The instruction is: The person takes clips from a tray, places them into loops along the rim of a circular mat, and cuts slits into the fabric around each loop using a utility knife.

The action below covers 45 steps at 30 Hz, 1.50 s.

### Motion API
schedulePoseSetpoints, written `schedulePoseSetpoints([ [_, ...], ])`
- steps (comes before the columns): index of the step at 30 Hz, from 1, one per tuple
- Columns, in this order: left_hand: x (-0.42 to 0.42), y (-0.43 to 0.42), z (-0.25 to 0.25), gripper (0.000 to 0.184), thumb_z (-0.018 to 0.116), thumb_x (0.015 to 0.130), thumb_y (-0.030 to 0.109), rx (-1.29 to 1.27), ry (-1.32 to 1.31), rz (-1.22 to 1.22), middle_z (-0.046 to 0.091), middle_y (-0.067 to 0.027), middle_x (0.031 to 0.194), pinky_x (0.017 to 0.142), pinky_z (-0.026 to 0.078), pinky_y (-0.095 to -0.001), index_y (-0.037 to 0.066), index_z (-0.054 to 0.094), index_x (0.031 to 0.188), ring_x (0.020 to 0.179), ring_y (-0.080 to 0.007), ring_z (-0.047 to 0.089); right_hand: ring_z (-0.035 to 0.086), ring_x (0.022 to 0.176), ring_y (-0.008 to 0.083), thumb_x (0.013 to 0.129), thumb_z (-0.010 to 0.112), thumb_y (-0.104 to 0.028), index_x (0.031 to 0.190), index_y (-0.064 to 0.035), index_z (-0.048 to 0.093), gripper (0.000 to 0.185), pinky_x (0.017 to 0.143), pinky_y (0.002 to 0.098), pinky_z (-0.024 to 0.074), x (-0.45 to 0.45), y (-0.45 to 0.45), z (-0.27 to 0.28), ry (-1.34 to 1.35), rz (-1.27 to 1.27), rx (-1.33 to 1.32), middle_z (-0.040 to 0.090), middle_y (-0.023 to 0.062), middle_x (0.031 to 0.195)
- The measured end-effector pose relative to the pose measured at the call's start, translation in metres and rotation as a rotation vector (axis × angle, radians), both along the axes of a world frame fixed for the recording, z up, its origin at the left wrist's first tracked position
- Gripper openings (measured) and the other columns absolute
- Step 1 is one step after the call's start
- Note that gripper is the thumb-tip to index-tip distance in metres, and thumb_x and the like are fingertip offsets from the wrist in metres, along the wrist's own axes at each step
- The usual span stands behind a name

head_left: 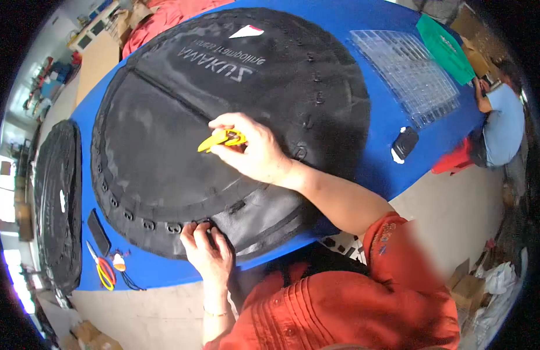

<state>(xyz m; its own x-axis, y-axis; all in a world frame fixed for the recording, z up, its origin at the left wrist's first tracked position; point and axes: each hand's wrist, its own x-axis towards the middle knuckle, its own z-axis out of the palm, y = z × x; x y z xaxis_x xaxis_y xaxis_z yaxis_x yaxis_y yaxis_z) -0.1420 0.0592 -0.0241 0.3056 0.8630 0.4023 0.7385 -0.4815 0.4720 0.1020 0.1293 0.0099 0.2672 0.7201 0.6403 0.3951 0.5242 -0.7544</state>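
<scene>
A large round black trampoline mat (pixel 159 140) with upside-down white lettering and rings along its edge covers much of the table. My right hand (pixel 255 151) is closed around a small yellow hand tool that looks like thread snips (pixel 223 139), held over the middle of the mat. At the near edge, beside a row of rings, the fingers of my left hand (pixel 208 248) are curled onto the mat's border. What lies under those fingertips is hidden. Close to them, part of the mat's edge is folded, showing a shinier grey surface.
The table has a blue cover (pixel 182 271). At left lie orange-handled scissors (pixel 105 271), a dark phone-like slab (pixel 98 231) and another black mat (pixel 59 204). Toward the right are a clear plastic grid (pixel 407 73), a black item (pixel 404 143) and a person (pixel 503 122) at the edge.
</scene>
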Motion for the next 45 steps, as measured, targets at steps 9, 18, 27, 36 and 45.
schedulePoseSetpoints([
  [9,0.004,0.001,0.007,0.019,0.066,0.089,0.005,-0.003,-0.011,0.012,0.056,-0.0241,0.119,0.090,0.052,-0.0478,0.003,0.064,0.108,0.107,-0.0422,0.060,0.068,0.102,0.0213,0.084,0.083,-0.008,0.110,-0.0066,0.070,0.028,0.091,0.0330,0.0533,-0.003,0.006,-0.015,0.025,0.133,-0.072,0.069,0.0079,0.108],
  [18,0.002,0.002,0.003,0.022,0.069,0.087,0.004,0.010,-0.047,0.010,0.057,-0.0242,0.119,0.087,0.054,-0.0471,0.003,0.065,0.108,0.105,-0.0418,0.062,0.067,0.106,0.0219,0.088,0.078,-0.004,0.117,-0.0066,0.071,0.029,0.095,0.0321,0.0528,-0.001,0.010,-0.021,-0.065,0.205,-0.168,0.069,0.0083,0.112],
  [27,0.001,0.002,0.000,0.025,0.070,0.086,0.005,0.096,-0.026,0.004,0.061,-0.0246,0.121,0.088,0.054,-0.0458,0.001,0.067,0.111,0.103,-0.0390,0.063,0.071,0.088,0.0116,0.102,0.066,-0.016,0.120,-0.0049,0.066,0.021,0.076,0.0262,0.0582,-0.004,0.003,-0.016,0.203,0.325,-0.310,0.073,0.0049,0.107],
  [36,-0.005,-0.009,-0.007,0.041,0.072,0.082,0.006,0.215,0.076,-0.001,0.064,-0.0166,0.128,0.090,0.048,-0.0435,0.000,0.068,0.122,0.106,-0.0344,0.060,0.066,0.082,0.0081,0.105,0.059,-0.018,0.119,-0.0071,0.065,0.019,0.074,0.0233,0.0555,-0.022,-0.021,-0.001,0.230,0.684,-0.444,0.071,0.0040,0.109],
  [45,-0.002,-0.009,-0.001,0.035,0.071,0.082,0.004,0.115,0.026,0.006,0.067,-0.0145,0.118,0.094,0.048,-0.0433,0.002,0.069,0.117,0.105,-0.0346,0.060,0.065,0.086,0.0104,0.102,0.066,-0.013,0.117,-0.0055,0.066,0.018,0.080,0.0258,0.0542,-0.039,-0.026,-0.009,0.219,0.811,-0.608,0.068,0.0020,0.102],
])
